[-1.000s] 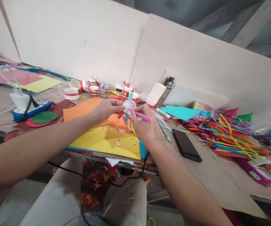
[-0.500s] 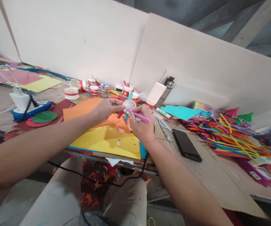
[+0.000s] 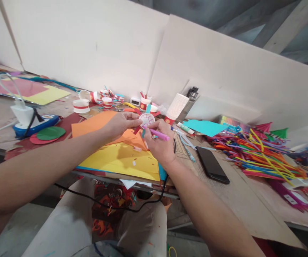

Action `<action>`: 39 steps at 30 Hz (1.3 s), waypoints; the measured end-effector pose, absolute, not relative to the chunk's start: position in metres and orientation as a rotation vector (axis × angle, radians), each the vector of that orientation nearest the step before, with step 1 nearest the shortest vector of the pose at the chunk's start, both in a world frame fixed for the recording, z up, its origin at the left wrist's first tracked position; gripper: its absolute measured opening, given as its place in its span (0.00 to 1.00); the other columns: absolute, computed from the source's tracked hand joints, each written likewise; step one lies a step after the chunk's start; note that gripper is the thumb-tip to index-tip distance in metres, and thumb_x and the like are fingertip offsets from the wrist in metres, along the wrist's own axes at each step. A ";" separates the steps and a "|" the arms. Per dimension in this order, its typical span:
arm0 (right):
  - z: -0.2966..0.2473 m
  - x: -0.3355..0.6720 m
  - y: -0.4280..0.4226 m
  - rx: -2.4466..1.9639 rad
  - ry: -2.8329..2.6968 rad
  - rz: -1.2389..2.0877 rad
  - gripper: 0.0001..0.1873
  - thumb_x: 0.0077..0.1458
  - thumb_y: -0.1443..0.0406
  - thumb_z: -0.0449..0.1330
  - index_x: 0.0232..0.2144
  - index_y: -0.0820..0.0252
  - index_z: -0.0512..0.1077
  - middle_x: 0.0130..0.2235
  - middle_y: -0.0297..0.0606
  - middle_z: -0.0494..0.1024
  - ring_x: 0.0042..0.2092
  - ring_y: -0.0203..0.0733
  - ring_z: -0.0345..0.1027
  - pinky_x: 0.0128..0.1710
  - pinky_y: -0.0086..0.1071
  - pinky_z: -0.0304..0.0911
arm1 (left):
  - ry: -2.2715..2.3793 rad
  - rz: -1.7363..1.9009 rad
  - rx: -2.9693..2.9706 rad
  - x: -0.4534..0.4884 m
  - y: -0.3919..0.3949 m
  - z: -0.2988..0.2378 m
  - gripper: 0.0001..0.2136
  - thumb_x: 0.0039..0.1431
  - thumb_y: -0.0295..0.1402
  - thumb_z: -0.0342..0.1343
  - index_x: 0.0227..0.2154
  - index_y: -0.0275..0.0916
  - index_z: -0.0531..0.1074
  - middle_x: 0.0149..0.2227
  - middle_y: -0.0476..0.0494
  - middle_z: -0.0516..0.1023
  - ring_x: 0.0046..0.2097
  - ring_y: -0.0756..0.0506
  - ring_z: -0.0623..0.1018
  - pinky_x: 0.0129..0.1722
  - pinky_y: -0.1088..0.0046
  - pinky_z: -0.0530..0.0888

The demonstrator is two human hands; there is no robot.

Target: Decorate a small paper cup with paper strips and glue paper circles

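My left hand pinches the left edge of a small round white paper cup base, which carries pink-purple drawn lines and has red and teal paper strips sticking out around it. In my right hand is a pink marker, its tip at the lower part of the white round face. The marker's tip is partly hidden by my fingers. Beneath both hands lie a yellow paper sheet and an orange paper sheet.
Stacked paper cups stand behind my right hand. A black phone and a heap of pipe cleaners lie to the right. On the left are a blue power strip and green paper circle. A black cable hangs over my lap.
My right hand and the marker have shifted slightly left and down across the cup face. My left hand and the cup piece stay nearly still.
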State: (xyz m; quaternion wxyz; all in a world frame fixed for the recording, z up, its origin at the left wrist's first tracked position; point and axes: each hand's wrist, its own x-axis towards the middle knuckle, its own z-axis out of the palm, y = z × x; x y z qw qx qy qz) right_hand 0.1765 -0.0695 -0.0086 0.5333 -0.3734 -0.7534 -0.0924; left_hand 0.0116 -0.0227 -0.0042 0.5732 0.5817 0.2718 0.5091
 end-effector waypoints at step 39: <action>-0.005 0.181 -0.066 -0.861 -1.701 -0.253 0.06 0.52 0.67 0.60 0.26 0.56 0.65 0.26 0.31 0.73 0.30 0.39 0.65 0.35 0.39 0.59 | 0.602 1.140 1.363 0.010 -0.022 -0.005 0.17 0.43 0.43 0.70 0.23 0.34 0.74 0.23 0.47 0.76 0.25 0.52 0.71 0.29 0.74 0.68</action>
